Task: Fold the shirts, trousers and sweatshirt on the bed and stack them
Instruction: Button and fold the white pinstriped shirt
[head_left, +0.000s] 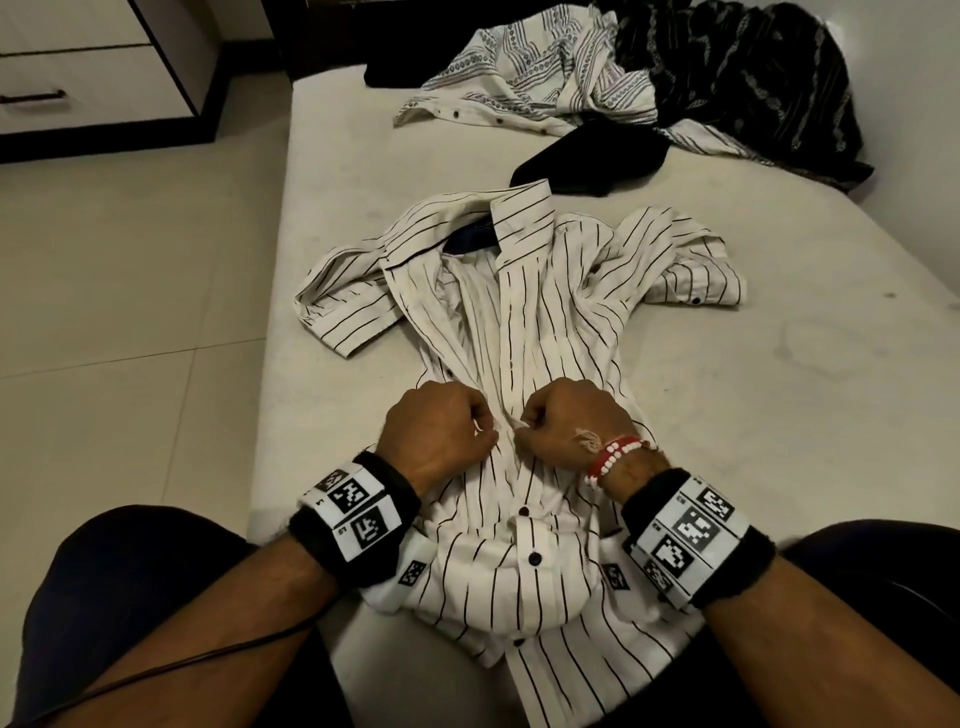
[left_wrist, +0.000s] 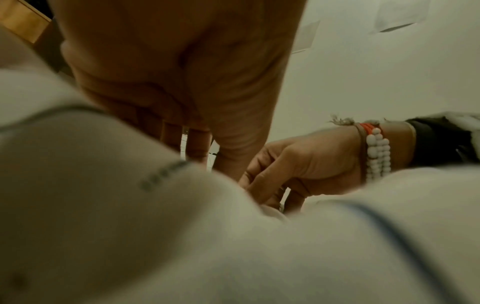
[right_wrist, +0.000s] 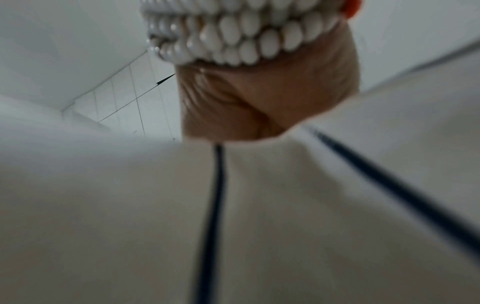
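Head view: the left hand (head_left: 436, 434) and right hand (head_left: 574, 423) are sitting knuckle to knuckle on the bed (head_left: 779, 415), each pinching the front edge of the striped shirt (head_left: 545, 312), collar pointing away beyond the knuckles. Farther beyond, a patterned shirt (head_left: 530, 78) and dark garments (head_left: 753, 78) are lying heaped.

Left wrist view: blurred cloth is filling the foreground; the right hand's fingers (left_wrist: 262, 185) are curling into the fabric.

Right wrist view: only the palm heel and white beads (right_wrist: 246, 37) are showing above striped cloth.

L hand (head_left: 439, 434) & R hand (head_left: 566, 426) curled, knuckles up, near touching.
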